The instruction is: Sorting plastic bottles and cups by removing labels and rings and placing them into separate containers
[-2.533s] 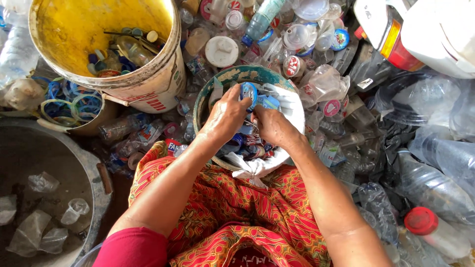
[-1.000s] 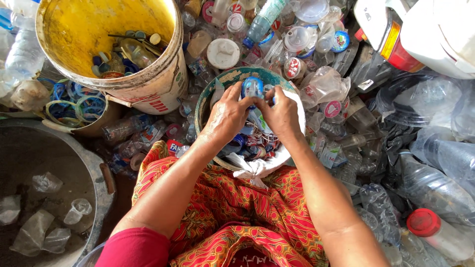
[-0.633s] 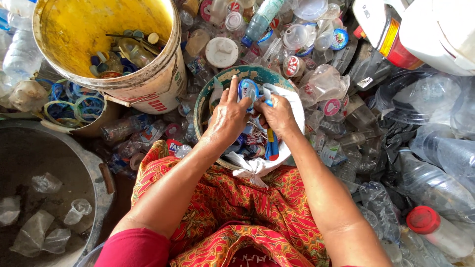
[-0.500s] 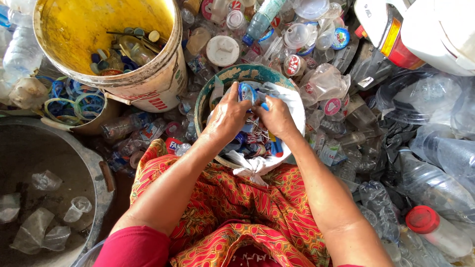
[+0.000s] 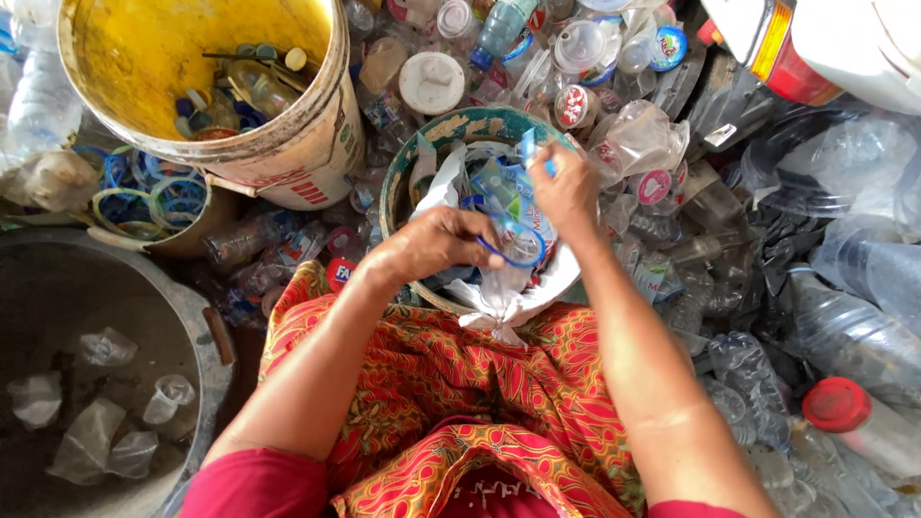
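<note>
Over the green bowl (image 5: 451,129), at its near rim: left hand (image 5: 436,245) pinched shut on a clear plastic cup (image 5: 518,251) with a blue-edged rim. Right hand (image 5: 566,192) pinches the cup's blue-and-white label strip (image 5: 513,187), peeled upward. Left of the bowl, a yellow-stained bucket (image 5: 321,144); beyond and right, crushed clear bottles (image 5: 844,336) crowd close.

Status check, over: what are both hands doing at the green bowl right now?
Left hand grips a clear plastic cup over the green bowl. Right hand pinches its blue label strip, raised. Loose plastic crowds all around.
</note>
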